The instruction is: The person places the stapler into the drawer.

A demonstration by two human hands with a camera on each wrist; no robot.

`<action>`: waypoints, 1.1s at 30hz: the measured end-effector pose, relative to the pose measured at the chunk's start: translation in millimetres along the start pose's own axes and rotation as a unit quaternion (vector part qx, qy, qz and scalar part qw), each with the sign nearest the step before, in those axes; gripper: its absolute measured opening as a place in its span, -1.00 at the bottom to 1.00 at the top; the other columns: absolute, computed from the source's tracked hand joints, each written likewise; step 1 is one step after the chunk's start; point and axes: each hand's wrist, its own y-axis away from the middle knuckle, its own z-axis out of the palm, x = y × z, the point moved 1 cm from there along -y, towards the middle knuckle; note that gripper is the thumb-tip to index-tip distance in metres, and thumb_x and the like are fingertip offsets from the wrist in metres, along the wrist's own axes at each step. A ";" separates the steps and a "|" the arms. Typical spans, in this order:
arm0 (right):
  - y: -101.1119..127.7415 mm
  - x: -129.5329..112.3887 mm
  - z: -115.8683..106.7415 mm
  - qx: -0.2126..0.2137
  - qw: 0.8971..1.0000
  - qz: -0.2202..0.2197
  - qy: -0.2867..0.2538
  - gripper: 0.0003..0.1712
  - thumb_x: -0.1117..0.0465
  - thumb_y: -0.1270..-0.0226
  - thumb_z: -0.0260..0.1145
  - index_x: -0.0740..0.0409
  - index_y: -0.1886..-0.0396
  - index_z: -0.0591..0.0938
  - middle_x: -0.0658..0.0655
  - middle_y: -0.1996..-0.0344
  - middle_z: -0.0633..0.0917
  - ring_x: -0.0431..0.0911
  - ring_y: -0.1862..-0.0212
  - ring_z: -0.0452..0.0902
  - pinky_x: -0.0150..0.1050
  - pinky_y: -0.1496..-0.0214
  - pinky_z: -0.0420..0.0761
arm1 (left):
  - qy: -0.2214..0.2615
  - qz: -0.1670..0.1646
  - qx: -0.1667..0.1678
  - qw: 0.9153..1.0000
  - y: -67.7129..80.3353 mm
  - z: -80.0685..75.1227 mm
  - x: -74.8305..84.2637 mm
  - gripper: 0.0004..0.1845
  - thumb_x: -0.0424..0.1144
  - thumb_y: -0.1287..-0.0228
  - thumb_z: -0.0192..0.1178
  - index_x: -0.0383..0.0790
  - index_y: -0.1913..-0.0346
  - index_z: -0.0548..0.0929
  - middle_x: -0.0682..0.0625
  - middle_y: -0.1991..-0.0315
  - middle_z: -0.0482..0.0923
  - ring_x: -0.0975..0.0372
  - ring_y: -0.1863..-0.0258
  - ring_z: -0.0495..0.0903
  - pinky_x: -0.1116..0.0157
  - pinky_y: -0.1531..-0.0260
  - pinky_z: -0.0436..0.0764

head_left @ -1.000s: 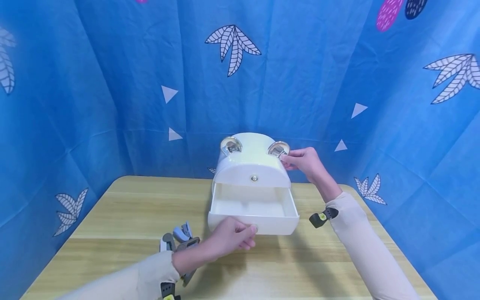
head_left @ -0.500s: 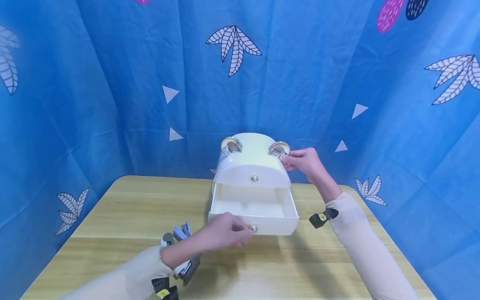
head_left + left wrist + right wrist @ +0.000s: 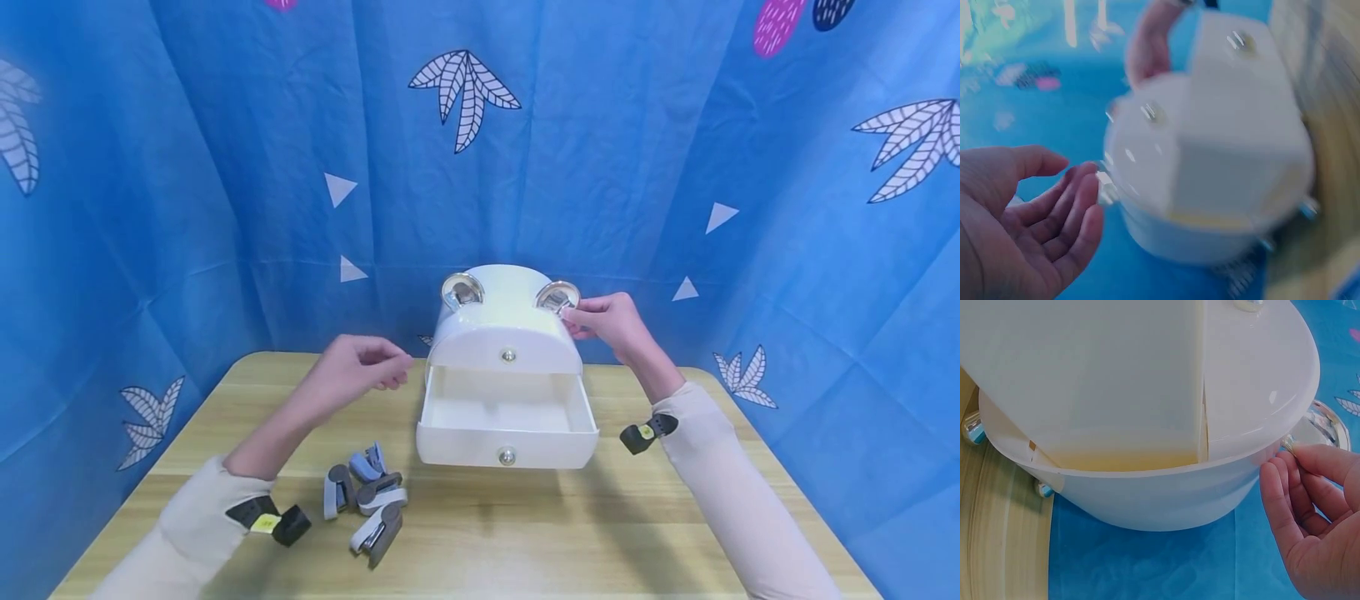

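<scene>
Right hand (image 3: pixel 611 321) pinching the rim beside one silver ear (image 3: pixel 558 297) of a white storage box (image 3: pixel 501 327); left hand (image 3: pixel 352 371) raised empty near the box's left side, fingers loosely curled.

Standing at the far middle of a pale wooden table (image 3: pixel 615 533), glossy white plastic, dome-topped; two round mirrored ears, two small silver knobs, one drawer (image 3: pixel 507 425) pulled out and showing nothing inside. Lying just left of the drawer front, four or so grey-and-blue staplers (image 3: pixel 366 500), huddled and overlapping, exact count hard to settle. Draped behind, blue cloth (image 3: pixel 225 167) printed with white leaves and triangles. Blurred in the left wrist view; cropped to underside and fingertips in the right wrist view.
</scene>
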 end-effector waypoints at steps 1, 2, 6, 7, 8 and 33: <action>-0.4 0.5 -0.2 0.001 1.000 0.001 -0.002 -0.58 0.12 -0.37 0.43 0.37 -0.06 0.72 0.05 0.40 0.80 -0.19 0.31 0.73 -0.29 0.16 0.79 | -0.006 -0.006 0.008 1.000 -2.6 -1.2 -8.1 -0.72 -0.08 -0.45 0.26 -0.23 0.04 0.75 -0.12 0.20 0.75 0.14 0.22 0.69 0.26 0.15 0.73; -0.6 0.7 -0.3 0.001 1.000 0.002 -0.003 -0.58 0.12 -0.37 0.43 0.36 -0.06 0.72 0.05 0.40 0.80 -0.19 0.31 0.74 -0.28 0.16 0.79 | -0.009 -0.009 0.012 1.000 -5.2 -1.4 -17.5 -0.73 -0.09 -0.45 0.26 -0.23 0.02 0.74 -0.12 0.18 0.75 0.14 0.20 0.69 0.26 0.14 0.72; -1.0 2.0 0.0 0.003 1.000 0.008 0.003 -0.57 0.11 -0.36 0.44 0.35 -0.06 0.72 0.06 0.38 0.80 -0.19 0.30 0.74 -0.29 0.16 0.79 | -0.043 -0.004 -0.018 0.999 -14.5 2.6 -56.2 -0.75 -0.14 -0.40 0.31 -0.21 0.00 0.75 -0.09 0.12 0.77 0.14 0.11 0.70 0.21 0.06 0.73; -0.9 2.1 0.1 0.003 1.000 0.010 0.006 -0.56 0.10 -0.37 0.44 0.35 -0.06 0.72 0.07 0.38 0.80 -0.19 0.30 0.74 -0.29 0.16 0.79 | -0.051 0.001 -0.031 0.998 -16.2 4.3 -65.3 -0.76 -0.17 -0.38 0.33 -0.21 0.00 0.75 -0.10 0.10 0.77 0.14 0.10 0.71 0.19 0.05 0.73; -0.7 1.9 0.1 0.002 1.000 0.010 0.009 -0.56 0.09 -0.36 0.44 0.35 -0.06 0.73 0.07 0.37 0.80 -0.19 0.30 0.74 -0.30 0.16 0.79 | -0.060 0.008 -0.044 0.997 -18.2 6.2 -74.2 -0.76 -0.20 -0.36 0.34 -0.22 0.01 0.75 -0.10 0.10 0.77 0.13 0.09 0.71 0.17 0.04 0.74; 0.9 -2.5 -0.3 0.003 1.000 0.011 0.008 -0.57 0.11 -0.37 0.43 0.36 -0.07 0.72 0.05 0.39 0.81 -0.20 0.31 0.75 -0.30 0.17 0.79 | -0.196 -0.023 -0.245 0.949 -15.3 15.0 -130.6 -0.51 -0.48 0.20 0.56 -0.09 0.09 0.76 0.04 0.01 0.69 -0.03 -0.13 0.58 -0.06 -0.17 0.62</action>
